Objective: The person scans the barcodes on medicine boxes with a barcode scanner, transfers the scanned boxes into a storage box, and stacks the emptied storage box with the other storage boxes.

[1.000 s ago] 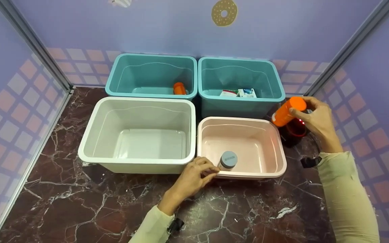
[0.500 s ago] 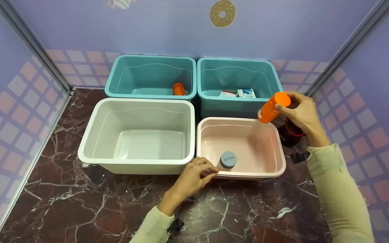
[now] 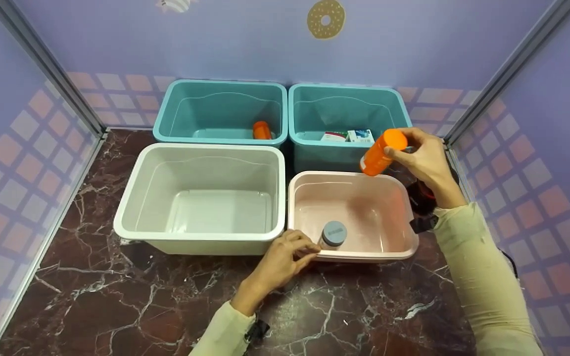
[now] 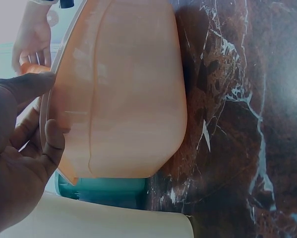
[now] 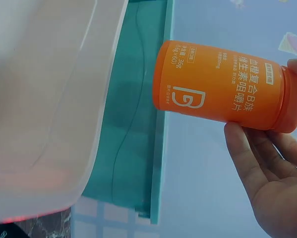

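My right hand (image 3: pixel 428 160) holds an orange vitamin bottle (image 3: pixel 381 152) near its cap, tilted, above the back rim of the pink bin (image 3: pixel 354 198). Thumb and fingers lie on opposite sides of the bottle; printed label text shows in the right wrist view on the vitamin bottle (image 5: pixel 217 87). At the pink bin's front left corner, my left hand (image 3: pixel 280 257) pinches the rim. In the left wrist view, the left hand's fingers (image 4: pixel 53 141) lie against the bin's outer wall. Inside the pink bin, near that corner, a grey-capped bottle (image 3: pixel 334 233) stands upright.
A white bin (image 3: pixel 129 217) stands left of the pink one. Behind are two teal bins: the left teal bin (image 3: pixel 166 109) contains an orange bottle (image 3: pixel 261 130), the right teal bin (image 3: pixel 314 158) small medicine boxes (image 3: pixel 360 136). A dark object (image 3: pixel 419 198) sits beside the pink bin.
My right hand has carried the orange vitamin bottle left and slightly back, from over the dark object to the pink bin's back rim. My left hand has stayed in place.
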### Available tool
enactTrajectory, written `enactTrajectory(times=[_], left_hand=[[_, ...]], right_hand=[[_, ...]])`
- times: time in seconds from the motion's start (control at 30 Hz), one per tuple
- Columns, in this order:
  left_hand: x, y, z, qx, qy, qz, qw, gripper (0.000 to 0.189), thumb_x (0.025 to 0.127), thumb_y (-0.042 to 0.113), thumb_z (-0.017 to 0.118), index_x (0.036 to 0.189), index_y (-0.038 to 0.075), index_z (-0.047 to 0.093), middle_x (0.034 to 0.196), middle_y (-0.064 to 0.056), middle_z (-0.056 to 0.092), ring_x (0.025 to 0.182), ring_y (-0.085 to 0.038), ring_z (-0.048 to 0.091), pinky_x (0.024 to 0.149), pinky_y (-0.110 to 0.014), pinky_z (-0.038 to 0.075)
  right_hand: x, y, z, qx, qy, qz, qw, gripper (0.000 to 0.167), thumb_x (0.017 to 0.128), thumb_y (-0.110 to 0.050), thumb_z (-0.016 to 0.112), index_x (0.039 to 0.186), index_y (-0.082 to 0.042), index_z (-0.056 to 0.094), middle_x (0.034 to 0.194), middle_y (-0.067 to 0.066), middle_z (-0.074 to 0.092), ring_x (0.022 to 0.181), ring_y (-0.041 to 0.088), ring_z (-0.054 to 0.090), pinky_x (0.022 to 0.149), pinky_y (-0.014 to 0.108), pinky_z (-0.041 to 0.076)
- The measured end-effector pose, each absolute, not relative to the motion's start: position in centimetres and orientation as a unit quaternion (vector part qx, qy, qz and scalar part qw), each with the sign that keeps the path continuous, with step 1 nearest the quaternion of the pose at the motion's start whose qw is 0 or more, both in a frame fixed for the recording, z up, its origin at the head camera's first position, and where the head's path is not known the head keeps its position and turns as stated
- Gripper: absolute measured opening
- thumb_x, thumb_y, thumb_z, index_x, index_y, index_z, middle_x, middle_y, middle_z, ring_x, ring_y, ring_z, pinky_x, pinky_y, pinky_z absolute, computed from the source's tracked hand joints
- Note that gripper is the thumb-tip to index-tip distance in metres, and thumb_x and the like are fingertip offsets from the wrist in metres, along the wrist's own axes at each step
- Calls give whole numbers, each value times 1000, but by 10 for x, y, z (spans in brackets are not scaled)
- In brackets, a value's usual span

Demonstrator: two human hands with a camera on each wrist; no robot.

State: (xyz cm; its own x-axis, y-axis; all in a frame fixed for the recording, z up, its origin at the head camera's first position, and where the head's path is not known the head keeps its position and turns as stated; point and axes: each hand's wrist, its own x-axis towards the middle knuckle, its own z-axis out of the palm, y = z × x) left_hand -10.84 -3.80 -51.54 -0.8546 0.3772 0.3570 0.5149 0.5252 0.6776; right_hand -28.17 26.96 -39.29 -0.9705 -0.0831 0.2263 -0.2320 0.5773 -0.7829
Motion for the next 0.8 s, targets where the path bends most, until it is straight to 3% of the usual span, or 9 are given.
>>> enactTrajectory(times=[0.1, 0.4, 0.8], left_hand=[[-108, -38, -515, -254, -871, -412, 79, 11, 88, 19, 76, 98, 18, 77, 95, 2, 68, 99, -18, 61, 90, -31, 51], [-109, -38, -514, -252, -872, -414, 75, 10, 88, 19, 75, 98, 18, 77, 95, 2, 68, 99, -18, 60, 89, -31, 51], [-108, -38, -514, -253, -875, -406, 77, 11, 88, 20, 75, 98, 18, 77, 96, 2, 69, 101, -19, 61, 92, -32, 51]], right_hand=[[-284, 263, -392, 100, -885, 446, 83, 47, 81, -31, 81, 121, -9, 69, 108, 7, 69, 87, 10, 61, 68, 15, 52], [-292, 242, -387, 124, -877, 455, 92, 49, 80, -33, 81, 121, -9, 69, 108, 7, 70, 92, 11, 60, 84, 23, 48], [-302, 208, -379, 134, -863, 481, 83, 52, 78, -28, 83, 123, -7, 68, 110, 7, 69, 92, 10, 58, 82, 22, 46]])
